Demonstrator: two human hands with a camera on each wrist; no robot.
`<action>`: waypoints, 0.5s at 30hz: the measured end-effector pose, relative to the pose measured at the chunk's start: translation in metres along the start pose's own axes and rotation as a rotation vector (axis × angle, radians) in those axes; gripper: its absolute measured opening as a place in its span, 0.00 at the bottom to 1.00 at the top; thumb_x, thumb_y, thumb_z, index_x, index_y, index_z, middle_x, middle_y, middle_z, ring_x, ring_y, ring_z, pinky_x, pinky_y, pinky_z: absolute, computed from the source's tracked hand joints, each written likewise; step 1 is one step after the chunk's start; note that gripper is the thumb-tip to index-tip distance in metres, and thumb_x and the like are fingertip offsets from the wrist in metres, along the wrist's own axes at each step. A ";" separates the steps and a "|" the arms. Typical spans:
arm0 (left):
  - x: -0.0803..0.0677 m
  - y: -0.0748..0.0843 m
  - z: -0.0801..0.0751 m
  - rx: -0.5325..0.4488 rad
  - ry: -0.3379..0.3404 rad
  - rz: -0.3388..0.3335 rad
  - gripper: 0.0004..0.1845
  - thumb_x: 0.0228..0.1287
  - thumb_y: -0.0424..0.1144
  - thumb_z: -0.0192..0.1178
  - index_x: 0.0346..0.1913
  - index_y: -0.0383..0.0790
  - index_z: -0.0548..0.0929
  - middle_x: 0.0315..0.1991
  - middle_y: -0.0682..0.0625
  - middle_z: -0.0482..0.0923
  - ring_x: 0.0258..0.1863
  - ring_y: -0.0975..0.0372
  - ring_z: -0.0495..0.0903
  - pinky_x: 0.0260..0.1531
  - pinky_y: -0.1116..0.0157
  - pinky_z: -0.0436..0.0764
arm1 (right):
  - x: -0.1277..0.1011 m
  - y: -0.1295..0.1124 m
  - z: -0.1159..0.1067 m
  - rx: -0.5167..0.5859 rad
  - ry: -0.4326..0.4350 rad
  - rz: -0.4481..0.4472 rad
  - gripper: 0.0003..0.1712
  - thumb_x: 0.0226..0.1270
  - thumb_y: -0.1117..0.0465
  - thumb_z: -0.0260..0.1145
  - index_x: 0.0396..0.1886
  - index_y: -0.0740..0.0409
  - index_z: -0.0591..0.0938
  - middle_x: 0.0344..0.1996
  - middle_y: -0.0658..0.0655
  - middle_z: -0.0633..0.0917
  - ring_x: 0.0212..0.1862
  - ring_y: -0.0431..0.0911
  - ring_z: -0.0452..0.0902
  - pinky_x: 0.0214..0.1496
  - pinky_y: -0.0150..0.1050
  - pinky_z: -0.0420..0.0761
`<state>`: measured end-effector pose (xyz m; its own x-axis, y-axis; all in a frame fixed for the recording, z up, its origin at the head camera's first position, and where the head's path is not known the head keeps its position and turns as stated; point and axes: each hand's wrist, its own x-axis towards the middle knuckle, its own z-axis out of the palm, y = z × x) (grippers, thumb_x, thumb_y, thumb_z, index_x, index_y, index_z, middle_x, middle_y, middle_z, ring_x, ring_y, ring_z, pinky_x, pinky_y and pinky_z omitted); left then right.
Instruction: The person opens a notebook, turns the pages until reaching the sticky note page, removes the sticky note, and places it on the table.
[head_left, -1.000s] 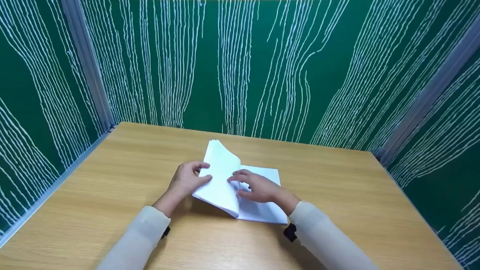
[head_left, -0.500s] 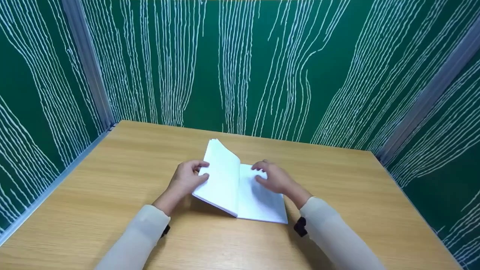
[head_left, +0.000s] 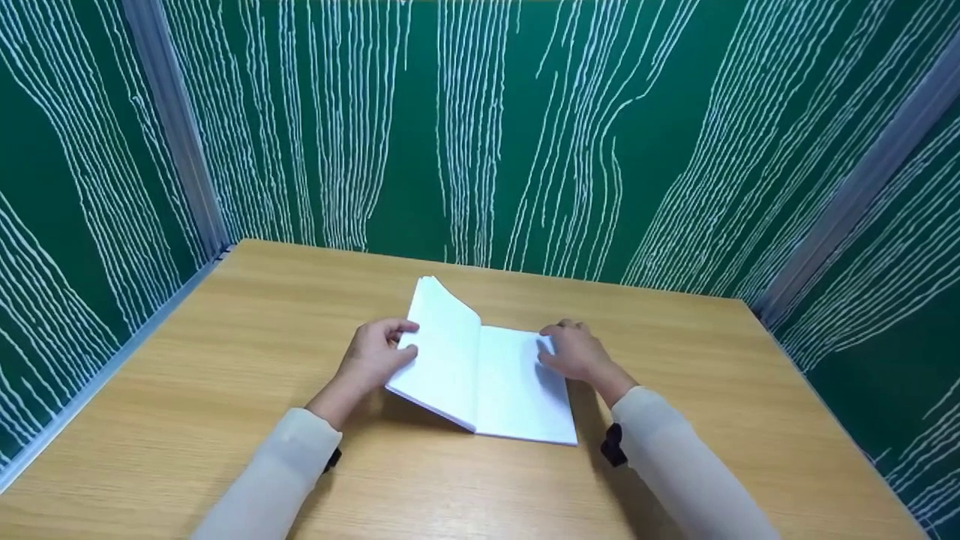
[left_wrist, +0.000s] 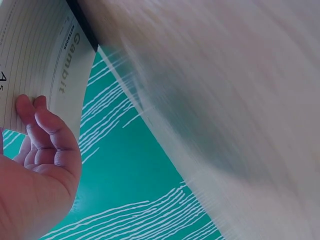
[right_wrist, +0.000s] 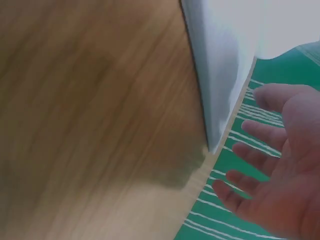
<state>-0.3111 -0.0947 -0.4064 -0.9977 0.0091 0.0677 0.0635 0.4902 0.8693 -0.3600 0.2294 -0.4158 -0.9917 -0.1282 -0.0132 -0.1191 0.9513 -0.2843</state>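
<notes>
An open notebook (head_left: 517, 382) with white pages lies on the wooden table, its left half raised at a slant. My left hand (head_left: 371, 356) grips that half by its outer edge, thumb on the page and fingers behind. In the left wrist view the lined cover (left_wrist: 45, 55) reads "Gambit" and "NOTEBOOK", with the left fingers (left_wrist: 42, 125) against it. My right hand (head_left: 577, 352) hovers at the upper right edge of the flat half. The right wrist view shows the right hand (right_wrist: 285, 160) with loosely spread fingers, beside the notebook's corner (right_wrist: 215, 100).
The wooden table (head_left: 262, 315) extends around the notebook on every side. Green panels (head_left: 405, 150) with wavy white lines stand behind it and at both sides, joined by grey posts (head_left: 176, 120). Dark wrist devices (head_left: 613, 446) sit under the pale sleeves.
My right hand has moved right, from the notebook's middle across the right page to its outer edge. My left hand still holds the raised half in nearly the same place.
</notes>
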 end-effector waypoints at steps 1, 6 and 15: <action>0.000 0.000 0.000 0.001 0.000 -0.002 0.16 0.59 0.39 0.66 0.52 0.50 0.83 0.47 0.51 0.77 0.48 0.57 0.72 0.56 0.59 0.75 | 0.000 0.002 0.000 -0.011 -0.008 0.014 0.28 0.63 0.51 0.65 0.62 0.54 0.76 0.63 0.63 0.72 0.62 0.59 0.66 0.64 0.59 0.69; 0.000 -0.001 0.001 0.002 -0.003 -0.004 0.17 0.59 0.39 0.65 0.52 0.51 0.83 0.50 0.51 0.78 0.50 0.57 0.72 0.57 0.58 0.75 | 0.002 0.012 0.001 -0.069 -0.064 0.074 0.36 0.61 0.46 0.65 0.67 0.53 0.71 0.67 0.65 0.67 0.65 0.62 0.60 0.65 0.64 0.64; 0.000 -0.001 -0.001 0.033 0.013 0.041 0.16 0.57 0.38 0.65 0.51 0.48 0.84 0.44 0.51 0.78 0.45 0.58 0.72 0.51 0.60 0.74 | 0.004 0.018 0.004 -0.142 -0.109 0.050 0.40 0.62 0.41 0.62 0.69 0.56 0.69 0.69 0.68 0.64 0.68 0.65 0.53 0.66 0.68 0.58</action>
<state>-0.3113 -0.0956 -0.4070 -0.9939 0.0188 0.1090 0.1030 0.5179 0.8492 -0.3657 0.2453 -0.4252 -0.9862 -0.1023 -0.1301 -0.0835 0.9863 -0.1423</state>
